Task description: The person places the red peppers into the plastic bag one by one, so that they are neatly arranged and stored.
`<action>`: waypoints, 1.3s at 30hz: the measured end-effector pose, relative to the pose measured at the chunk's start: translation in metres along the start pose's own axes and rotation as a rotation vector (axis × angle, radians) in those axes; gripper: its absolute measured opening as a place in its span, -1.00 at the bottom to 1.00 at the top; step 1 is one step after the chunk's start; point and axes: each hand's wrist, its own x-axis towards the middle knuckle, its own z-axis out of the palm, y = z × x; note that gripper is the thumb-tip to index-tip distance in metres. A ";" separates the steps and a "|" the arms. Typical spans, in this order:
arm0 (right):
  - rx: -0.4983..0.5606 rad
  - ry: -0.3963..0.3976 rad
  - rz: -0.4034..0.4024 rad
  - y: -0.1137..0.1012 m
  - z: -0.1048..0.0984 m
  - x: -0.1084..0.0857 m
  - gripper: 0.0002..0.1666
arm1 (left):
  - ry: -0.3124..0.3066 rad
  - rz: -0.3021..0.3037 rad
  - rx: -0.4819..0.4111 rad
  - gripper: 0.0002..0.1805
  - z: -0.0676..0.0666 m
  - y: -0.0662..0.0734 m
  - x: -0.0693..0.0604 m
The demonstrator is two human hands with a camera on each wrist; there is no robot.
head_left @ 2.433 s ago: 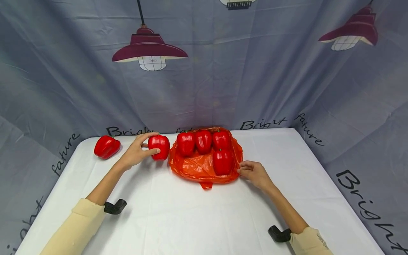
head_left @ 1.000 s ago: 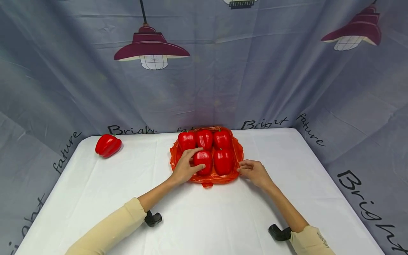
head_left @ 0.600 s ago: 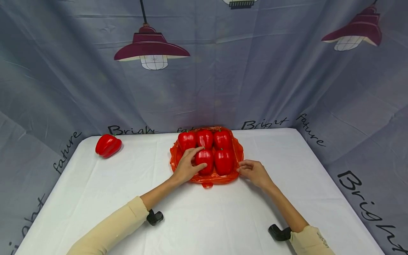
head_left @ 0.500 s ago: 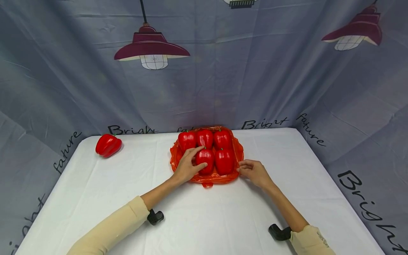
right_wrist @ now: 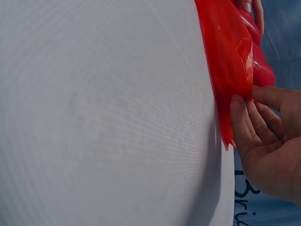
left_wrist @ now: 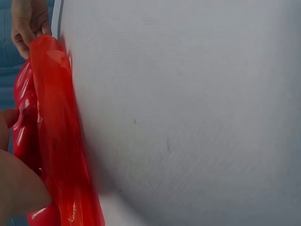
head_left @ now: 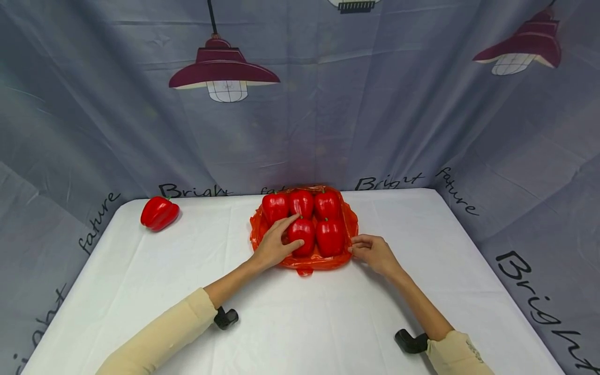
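Note:
A red plastic bag [head_left: 323,263] lies spread with its mouth upward on the table. Three red bell peppers stand along its back side, among them the middle bell pepper [head_left: 301,203]. In front of them are two more, the front-right bell pepper [head_left: 330,238] and the front-left bell pepper [head_left: 302,237]. My left hand [head_left: 274,245] holds the front-left one from its left side, thumb and fingertips on it. The bag's left part is partly hidden by that hand. At the right rim, my right hand [right_wrist: 270,141] pinches the bag's edge between thumb and fingers.
Another red bell pepper [head_left: 159,214] lies on its side at the back left of the white-covered table [head_left: 319,328]. A grey printed curtain [head_left: 300,130] hangs behind the table. Black wrist mounts [head_left: 410,342] stick out below both forearms.
My left hand has carried a bell pepper rightward from beside the bag into its front-left space. Over the last half second it has barely moved. My right hand has stayed at the rim.

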 end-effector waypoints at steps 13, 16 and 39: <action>0.007 0.002 0.007 -0.001 0.000 0.000 -0.62 | 0.017 -0.003 -0.069 -0.28 -0.036 -0.004 -0.011; 0.006 0.007 0.007 -0.002 0.000 -0.001 -0.62 | 0.040 -0.021 -0.072 -0.33 -0.052 -0.008 -0.014; 0.018 0.006 -0.005 0.000 0.001 -0.001 -0.64 | 0.404 -0.129 0.163 -0.36 -0.208 -0.058 -0.047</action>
